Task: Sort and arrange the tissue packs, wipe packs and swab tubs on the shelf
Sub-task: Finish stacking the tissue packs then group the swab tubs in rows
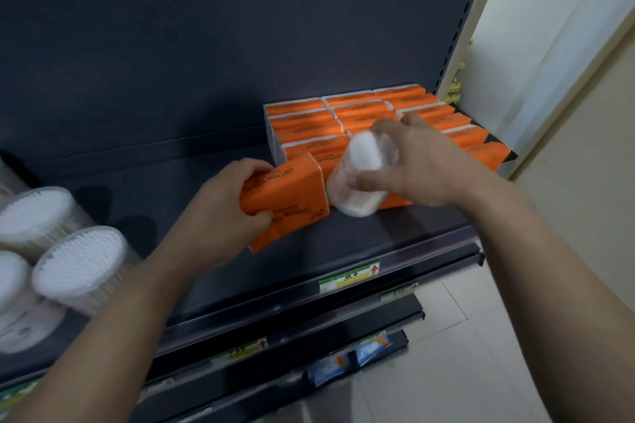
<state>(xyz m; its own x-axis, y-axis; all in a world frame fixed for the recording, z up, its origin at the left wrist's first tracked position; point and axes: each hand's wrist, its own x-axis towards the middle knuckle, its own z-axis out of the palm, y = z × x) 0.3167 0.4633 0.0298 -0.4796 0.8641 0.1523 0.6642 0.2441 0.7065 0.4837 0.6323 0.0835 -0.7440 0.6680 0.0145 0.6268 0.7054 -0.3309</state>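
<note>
The left hand (220,213) grips an orange pack (288,199) near the shelf (343,237) front edge. Just right, touching it, the right hand (422,165) clasps a tilted swab tub (360,175).

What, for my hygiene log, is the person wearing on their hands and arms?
Nothing visible: the left hand and right hand are bare, without gloves, rings or a watch, and the left forearm and right forearm show no sleeves within the frame.
</note>
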